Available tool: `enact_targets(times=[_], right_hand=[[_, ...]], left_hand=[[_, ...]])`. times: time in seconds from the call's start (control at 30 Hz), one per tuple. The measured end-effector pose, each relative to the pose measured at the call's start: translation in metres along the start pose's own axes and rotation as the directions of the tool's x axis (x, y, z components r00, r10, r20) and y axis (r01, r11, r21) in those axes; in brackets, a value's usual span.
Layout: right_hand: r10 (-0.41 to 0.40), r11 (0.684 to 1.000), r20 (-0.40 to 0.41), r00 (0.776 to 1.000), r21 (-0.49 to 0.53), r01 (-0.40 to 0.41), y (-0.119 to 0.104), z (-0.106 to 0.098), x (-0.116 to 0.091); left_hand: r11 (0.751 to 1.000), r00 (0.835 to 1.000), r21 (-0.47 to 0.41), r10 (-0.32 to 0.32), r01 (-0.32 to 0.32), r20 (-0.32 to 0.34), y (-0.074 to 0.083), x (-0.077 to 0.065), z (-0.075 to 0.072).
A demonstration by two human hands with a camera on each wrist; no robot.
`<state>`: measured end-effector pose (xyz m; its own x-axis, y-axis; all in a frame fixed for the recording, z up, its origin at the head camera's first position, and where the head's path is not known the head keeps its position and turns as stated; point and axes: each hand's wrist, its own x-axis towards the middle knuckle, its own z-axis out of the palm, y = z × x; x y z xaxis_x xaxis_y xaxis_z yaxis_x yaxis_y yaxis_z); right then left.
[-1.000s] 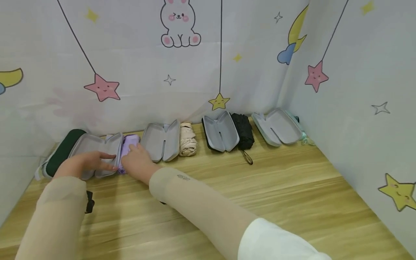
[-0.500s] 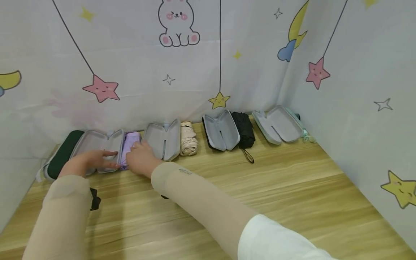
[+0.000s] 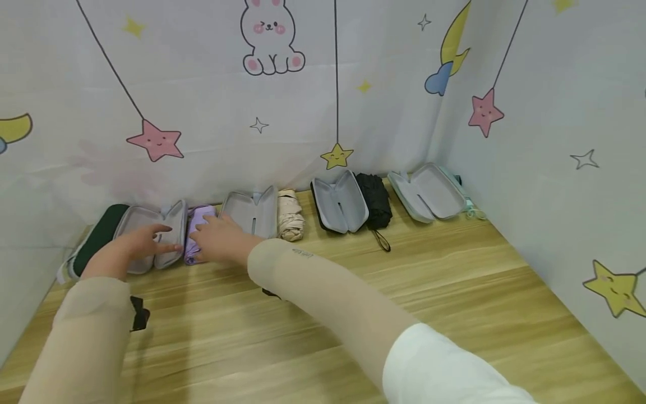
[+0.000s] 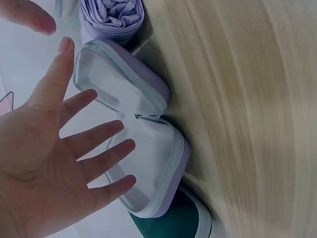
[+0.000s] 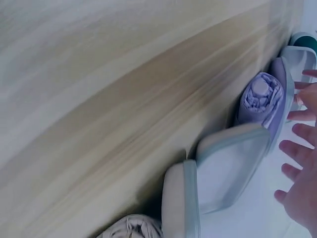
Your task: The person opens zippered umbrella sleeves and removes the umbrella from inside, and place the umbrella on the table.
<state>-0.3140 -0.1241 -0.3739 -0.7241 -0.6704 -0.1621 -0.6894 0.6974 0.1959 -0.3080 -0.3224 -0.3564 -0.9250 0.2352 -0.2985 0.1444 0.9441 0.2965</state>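
Note:
My left hand [image 3: 128, 249], fingers straight and spread, hovers over an open lavender case [image 4: 148, 168] with a pale grey lining. Right beside that case lies a folded purple umbrella [image 3: 199, 221], its gathered cloth end [image 4: 111, 17] turned toward the table's front. My right hand [image 3: 224, 238] is over the right side of the umbrella and the front of an open beige case [image 5: 233, 163]. Its fingers are loosely extended and appear apart from the umbrella in the right wrist view. Neither hand holds anything.
A dark green case [image 3: 98, 238] ends the row at left. Rightward stand a folded beige umbrella [image 3: 290, 217], an open black case [image 3: 341, 203], a folded black umbrella [image 3: 374, 201] and an open mint case [image 3: 435, 193]. A printed curtain [image 3: 212, 112] hangs directly behind.
My right hand has let go of the purple umbrella and drawn slightly rightward, its fingers loosening. My left hand has backed a little away from the umbrella, fingers spreading.

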Motion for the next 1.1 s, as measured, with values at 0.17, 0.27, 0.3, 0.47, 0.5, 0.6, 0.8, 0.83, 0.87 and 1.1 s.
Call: enact_targets(times=[0.17, 0.27, 0.3, 0.47, 0.5, 0.6, 0.8, 0.83, 0.87, 1.1], right_hand=[[-0.075, 0.997, -0.060, 0.995, -0.040, 0.073, 0.015, -0.005, -0.011], [-0.104, 0.994, -0.087, 0.991, -0.051, 0.100, 0.026, -0.007, -0.020], [-0.113, 0.993, -0.100, 0.989, -0.054, 0.108, 0.030, -0.007, -0.023], [-0.161, 0.986, -0.175, 0.971, -0.078, 0.149, 0.049, -0.003, -0.043], [-0.170, 0.984, -0.191, 0.967, -0.080, 0.157, 0.053, -0.002, -0.047], [-0.188, 0.980, -0.223, 0.957, -0.099, 0.170, 0.065, 0.002, -0.060], [-0.201, 0.979, -0.252, 0.946, -0.064, 0.191, 0.081, 0.012, -0.088], [-0.202, 0.979, -0.261, 0.944, -0.061, 0.193, 0.083, 0.013, -0.093], [-0.205, 0.979, -0.272, 0.940, -0.061, 0.195, 0.085, 0.015, -0.098], [-0.243, 0.970, -0.313, 0.918, -0.063, 0.236, 0.098, 0.029, -0.127]], left_hand=[[0.997, 0.995, 0.063, -0.028, 0.035, -0.096, -0.004, -0.004, -0.005], [0.993, 0.987, 0.091, -0.061, 0.075, -0.149, -0.008, -0.010, -0.009], [0.992, 0.984, 0.092, -0.076, 0.092, -0.164, -0.009, -0.013, -0.010], [0.987, 0.962, 0.068, -0.126, 0.146, -0.243, -0.019, -0.025, -0.009], [0.986, 0.958, 0.057, -0.136, 0.155, -0.252, -0.022, -0.027, -0.009], [0.985, 0.946, 0.010, -0.161, 0.171, -0.280, -0.030, -0.033, -0.006], [0.966, 0.893, -0.073, -0.257, 0.248, -0.368, -0.046, -0.051, -0.001], [0.960, 0.882, -0.080, -0.277, 0.267, -0.381, -0.048, -0.055, -0.001], [0.952, 0.870, -0.093, -0.305, 0.292, -0.388, -0.051, -0.057, 0.000], [0.877, 0.802, -0.211, -0.480, 0.432, -0.355, -0.079, -0.067, 0.016]])
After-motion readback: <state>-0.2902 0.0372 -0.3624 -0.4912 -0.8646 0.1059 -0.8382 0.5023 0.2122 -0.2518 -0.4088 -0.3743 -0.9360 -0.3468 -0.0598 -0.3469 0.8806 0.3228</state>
